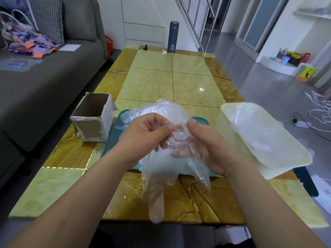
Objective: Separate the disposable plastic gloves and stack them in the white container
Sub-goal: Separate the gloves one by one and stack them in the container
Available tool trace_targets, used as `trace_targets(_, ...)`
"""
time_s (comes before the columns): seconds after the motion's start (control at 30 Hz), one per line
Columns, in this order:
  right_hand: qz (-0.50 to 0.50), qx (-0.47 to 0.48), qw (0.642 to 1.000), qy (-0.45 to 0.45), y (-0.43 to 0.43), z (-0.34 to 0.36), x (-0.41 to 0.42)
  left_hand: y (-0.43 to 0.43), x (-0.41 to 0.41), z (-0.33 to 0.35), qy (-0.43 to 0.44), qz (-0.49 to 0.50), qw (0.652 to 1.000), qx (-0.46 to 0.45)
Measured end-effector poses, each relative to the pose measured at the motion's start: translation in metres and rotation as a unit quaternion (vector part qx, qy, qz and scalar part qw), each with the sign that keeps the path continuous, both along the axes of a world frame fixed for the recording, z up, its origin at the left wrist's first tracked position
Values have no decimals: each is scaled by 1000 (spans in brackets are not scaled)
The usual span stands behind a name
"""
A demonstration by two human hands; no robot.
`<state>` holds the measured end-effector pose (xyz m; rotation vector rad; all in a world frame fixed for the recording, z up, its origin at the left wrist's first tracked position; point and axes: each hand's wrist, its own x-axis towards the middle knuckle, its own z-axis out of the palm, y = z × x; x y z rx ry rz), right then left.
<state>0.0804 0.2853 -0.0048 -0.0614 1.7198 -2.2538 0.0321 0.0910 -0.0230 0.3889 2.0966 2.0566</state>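
Both my hands hold a clump of clear plastic gloves (161,176) above the near end of a teal tray (111,140). My left hand (143,138) pinches the crumpled top of the clump between thumb and fingers. My right hand (206,149) has its fingers curled under the film, thumb on top. Glove fingers dangle down past the table's near edge. More loose clear gloves (161,108) are heaped on the tray behind my hands. The white container (231,111) stands to the right, with some flat clear gloves (258,129) inside it.
An open cardboard box (93,117) stands left of the tray on the yellow marble table (170,77). A dark flask (173,37) stands at the far edge. A grey sofa (44,83) runs along the left; cables lie on the floor at right.
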Motion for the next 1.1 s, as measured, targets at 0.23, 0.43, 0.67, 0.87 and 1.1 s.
trace_targets(0.23, -86, 65, 994, 34, -5, -10, -3, -6, -5, -3, -7, 28, 999, -36)
trace_targets(0.43, -58, 32, 998, 0, 2, -2, -2, -24, -16, -10, -62, 36, 997, -42)
trace_targets(0.67, -20, -8, 999, -27, 6, 6, 2, -27, -10, -12, -167, -132, 974, 77)
trace_targets(0.87, -36, 15, 998, -39, 14, 0, 1, -25, -7, -7, -176, -116, 974, 85)
trace_targets(1.1, -35, 71, 993, -82, 23, -12, 1, -24, -5, -6, -201, -60, 974, 89)
